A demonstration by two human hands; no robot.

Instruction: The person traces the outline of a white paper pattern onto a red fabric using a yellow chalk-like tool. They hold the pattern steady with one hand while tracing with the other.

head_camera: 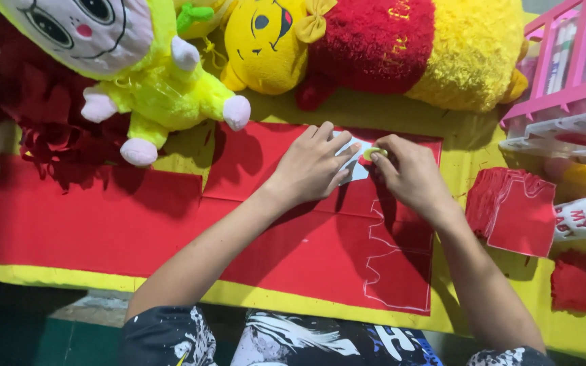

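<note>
The red fabric (286, 224) lies flat across the yellow desk (462, 146), and near its far edge rests a small pale paper template (355, 159) under my hands. My left hand (310, 166) presses down on the template, its fingers (337, 146) spread flat over it and gripping nothing. My right hand (408, 173) sits just beside it, its fingers pinched closed around a small yellow-green piece of chalk (374, 153) whose tip meets the cloth at the template's edge. Nearer to me on the same fabric runs a white chalk outline (384, 261) with a wavy left side.

To my right on the desk stands a stack of cut red pieces (513, 207), and a smaller red scrap (581, 281) lies closer to me. A heap of red offcuts (49, 118) sits at the far left. At the far edge lie a neon yellow plush doll (150, 74) and a yellow bear plush in a red top (388, 47). A pink plastic rack (571, 74) stands at the far right corner.
</note>
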